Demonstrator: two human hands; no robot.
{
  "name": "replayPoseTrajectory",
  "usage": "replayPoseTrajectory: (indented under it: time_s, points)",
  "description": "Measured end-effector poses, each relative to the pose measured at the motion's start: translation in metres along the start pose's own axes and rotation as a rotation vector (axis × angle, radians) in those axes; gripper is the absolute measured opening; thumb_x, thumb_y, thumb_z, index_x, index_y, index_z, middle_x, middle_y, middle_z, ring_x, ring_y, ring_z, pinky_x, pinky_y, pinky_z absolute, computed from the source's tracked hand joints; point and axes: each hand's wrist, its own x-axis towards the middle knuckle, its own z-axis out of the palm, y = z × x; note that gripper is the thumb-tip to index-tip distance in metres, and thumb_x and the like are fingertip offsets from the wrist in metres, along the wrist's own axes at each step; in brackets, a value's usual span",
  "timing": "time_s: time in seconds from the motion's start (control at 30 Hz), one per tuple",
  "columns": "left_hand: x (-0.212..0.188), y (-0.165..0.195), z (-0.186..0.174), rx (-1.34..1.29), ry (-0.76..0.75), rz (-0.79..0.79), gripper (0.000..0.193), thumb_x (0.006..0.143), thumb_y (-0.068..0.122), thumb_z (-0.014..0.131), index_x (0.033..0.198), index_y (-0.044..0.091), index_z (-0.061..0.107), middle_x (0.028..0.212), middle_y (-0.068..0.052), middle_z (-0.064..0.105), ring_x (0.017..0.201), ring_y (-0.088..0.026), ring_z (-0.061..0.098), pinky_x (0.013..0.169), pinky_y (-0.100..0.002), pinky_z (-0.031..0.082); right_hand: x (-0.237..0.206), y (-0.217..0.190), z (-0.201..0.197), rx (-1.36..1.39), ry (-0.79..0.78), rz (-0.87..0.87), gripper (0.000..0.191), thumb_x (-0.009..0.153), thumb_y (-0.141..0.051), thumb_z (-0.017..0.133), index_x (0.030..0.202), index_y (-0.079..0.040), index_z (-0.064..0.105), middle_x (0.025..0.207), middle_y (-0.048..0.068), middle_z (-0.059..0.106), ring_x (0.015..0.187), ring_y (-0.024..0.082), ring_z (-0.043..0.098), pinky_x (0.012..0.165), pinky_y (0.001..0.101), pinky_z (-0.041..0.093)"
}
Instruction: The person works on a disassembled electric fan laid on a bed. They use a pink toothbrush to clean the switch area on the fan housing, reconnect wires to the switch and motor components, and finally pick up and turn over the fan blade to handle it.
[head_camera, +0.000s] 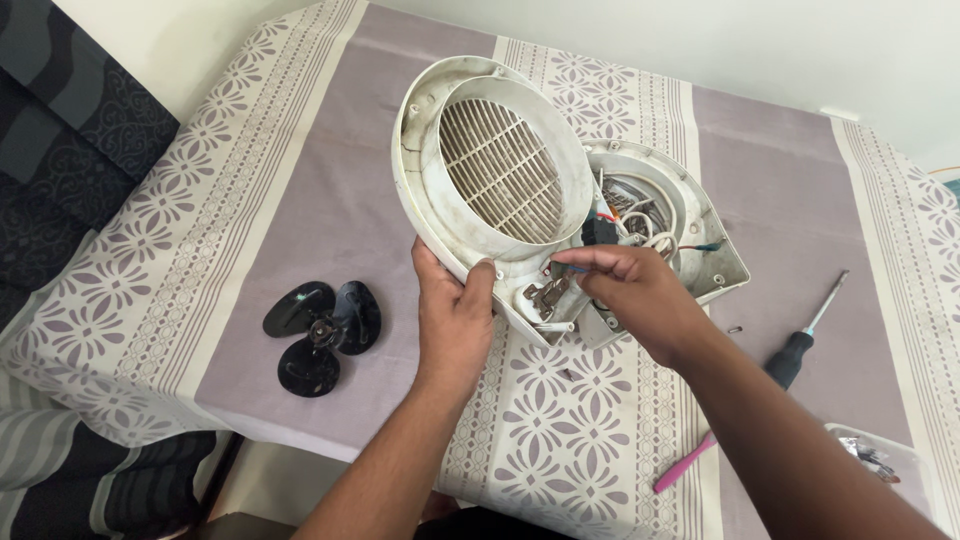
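Two hands on an opened white fan housing at the table's front.
Left hand clamps the tilted grille cover by its lower rim; right hand pinches a blue wire over the rear shell. Black fan blade lies left, screwdriver right, on the patterned tablecloth.

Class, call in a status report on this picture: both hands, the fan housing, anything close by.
Left hand grips white fan housing, tilted up. Right hand pinches wiring inside rear shell. Black fan blade apart at left; screwdriver at right.
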Motion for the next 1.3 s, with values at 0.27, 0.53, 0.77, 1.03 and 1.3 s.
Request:
replayPoseTrajectory:
  time_s: [0.27,0.53,0.77,1.03,1.3]
  points:
    - [-0.002,0.008,-0.001,0.02,0.009,-0.087,0.057,0.096,0.004,0.049,0.147,0.003,0.023,0.13,-0.016,0.06,0.112,-0.017,0.064,0.094,-0.031,0.054,-0.007,-0.002,0.003,-0.047,-0.033,-0.021,0.049,0.084,-0.012,0.075,0.132,-0.011,0.07,0.083,-0.008,0.066,0.068,0.001,0.05,0.059,0.0194,0.041]
    - [0.0,0.003,0.001,-0.055,0.043,-0.062,0.059,0.096,0.001,0.05,0.148,0.002,0.024,0.13,-0.017,0.06,0.111,-0.018,0.064,0.091,-0.03,0.054,-0.014,0.001,0.012,-0.472,0.018,-0.347,0.096,0.057,-0.039,0.095,0.14,-0.009,0.058,0.101,0.006,0.06,0.088,0.016,0.058,0.078,0.031,0.049]
    - [0.001,-0.004,-0.001,-0.096,0.025,-0.056,0.057,0.097,0.001,0.05,0.148,0.002,0.024,0.131,-0.018,0.06,0.112,-0.018,0.064,0.092,-0.03,0.055,-0.018,0.007,0.023,-0.543,0.125,-0.352,0.091,0.063,-0.044,0.09,0.14,-0.011,0.055,0.119,0.007,0.064,0.095,0.021,0.06,0.083,0.0348,0.051]
    - [0.0,-0.004,0.003,-0.116,0.051,-0.085,0.06,0.095,0.003,0.052,0.148,0.004,0.023,0.131,-0.018,0.058,0.113,-0.019,0.063,0.091,-0.032,0.056,-0.015,0.01,0.019,-0.503,0.104,-0.43,0.084,0.071,-0.047,0.085,0.14,-0.01,0.056,0.119,0.007,0.065,0.093,0.02,0.062,0.083,0.0348,0.05]
    - [-0.002,0.004,0.002,-0.068,0.072,-0.184,0.062,0.095,0.005,0.051,0.149,0.006,0.02,0.131,-0.017,0.058,0.113,-0.021,0.065,0.09,-0.033,0.059,-0.013,0.007,0.018,-0.53,0.091,-0.355,0.082,0.07,-0.046,0.085,0.139,-0.012,0.057,0.111,0.005,0.067,0.091,0.019,0.062,0.078,0.0348,0.05]
